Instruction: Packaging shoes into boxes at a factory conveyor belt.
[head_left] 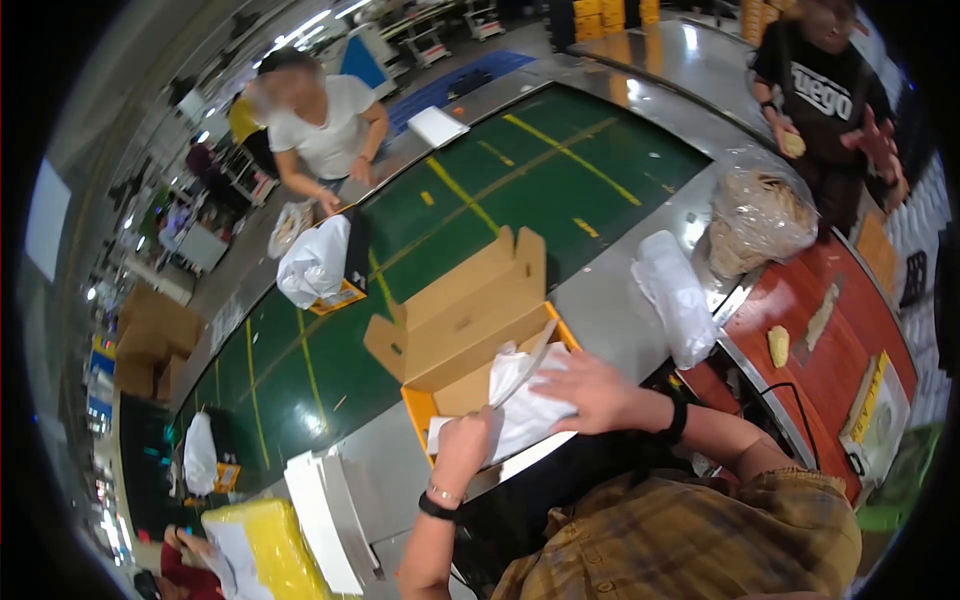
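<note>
Plainly, the open cardboard box sits right in front of us at the near edge of the work surface, orange outside and brown within. Its long axis slants from lower left to upper right, and its raised lid points away from us, leaning out over the green belt. White paper lies bunched inside, with a narrow grey strip crossing it slantwise. Our right hand rests on the paper, fingers apart and spread. Our left hand is curled at the near left side, where the strip ends; whether it is clamped on strip or paper we cannot tell. To our left stands a stack of white sheets; to our right, a white wrapped bundle lies near a clear bag. Beyond the belt, we see a person in a white shirt beside another box.
</note>
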